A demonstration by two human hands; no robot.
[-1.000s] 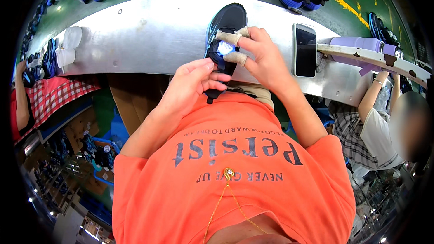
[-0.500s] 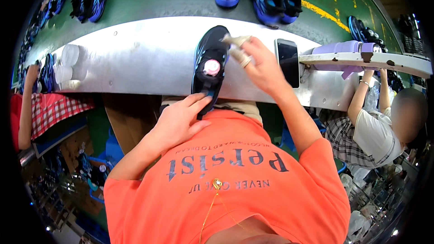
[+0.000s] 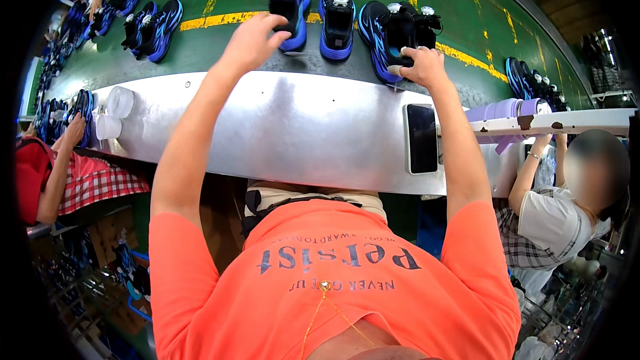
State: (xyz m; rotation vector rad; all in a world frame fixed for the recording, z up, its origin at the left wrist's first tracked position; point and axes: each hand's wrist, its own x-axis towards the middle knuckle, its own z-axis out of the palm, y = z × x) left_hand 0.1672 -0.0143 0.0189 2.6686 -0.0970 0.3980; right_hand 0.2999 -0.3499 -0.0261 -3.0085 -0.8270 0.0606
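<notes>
Both hands grip shoes on the green conveyor: left hand [image 3: 250, 43] holds a blue-black sneaker [image 3: 290, 3], right hand [image 3: 421, 67] another sneaker [image 3: 400, 37], heels toward the person.

Bare steel ledge [image 3: 287, 127] — shoes [image 3: 338, 17] crowding beyond

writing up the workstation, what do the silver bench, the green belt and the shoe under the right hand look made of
Bench: likely brushed sheet metal, dull silver with soft reflections. Belt: probably rubber or plastic sheeting, matte green with painted yellow lines. Shoe under the right hand: seemingly synthetic fabric in black and blue, with a lighter sole; the exact textile can't be told.
</notes>
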